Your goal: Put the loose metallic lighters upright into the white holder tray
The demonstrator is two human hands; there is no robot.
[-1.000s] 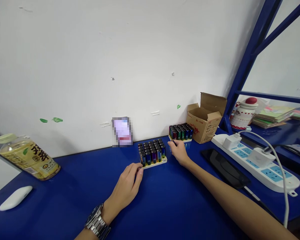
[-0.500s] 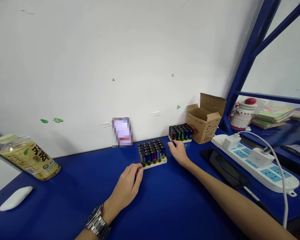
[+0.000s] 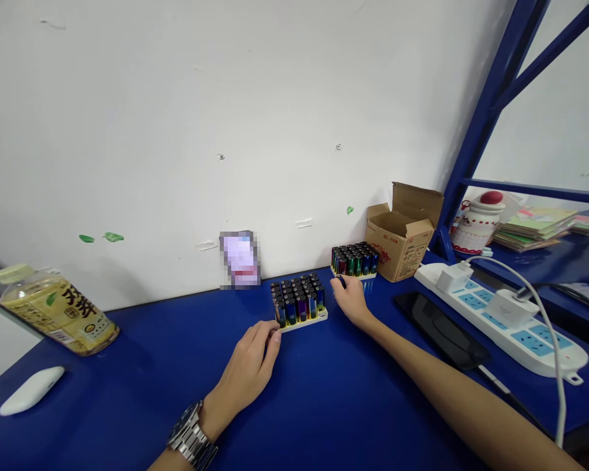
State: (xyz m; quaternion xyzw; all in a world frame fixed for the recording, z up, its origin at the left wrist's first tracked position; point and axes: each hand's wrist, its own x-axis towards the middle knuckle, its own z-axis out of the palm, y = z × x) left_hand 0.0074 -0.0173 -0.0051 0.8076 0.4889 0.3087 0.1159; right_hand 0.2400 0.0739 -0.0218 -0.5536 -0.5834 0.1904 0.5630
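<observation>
A pale rack (image 3: pixel 319 317) filled with several upright batteries (image 3: pixel 302 309) stands in the middle of the blue desk. At its near left corner, the fingers and thumb of my left hand (image 3: pixel 250 360) are closed on the edge. My right hand (image 3: pixel 351 301) is to the right of this rack, pinching a small dark battery (image 3: pixel 342 281) mostly hidden by the fingers. Just behind that hand stands a second rack (image 3: pixel 368 275) with rows of coloured batteries (image 3: pixel 356 260).
An open cardboard box (image 3: pixel 397 245) stands beside the far rack. On the right lie a black phone (image 3: pixel 442 330) and a white power strip (image 3: pixel 500 320) with cables. A lit phone (image 3: pixel 240 258) leans on the wall. A drink bottle (image 3: pixel 59 311) and a white case (image 3: pixel 32 390) are left.
</observation>
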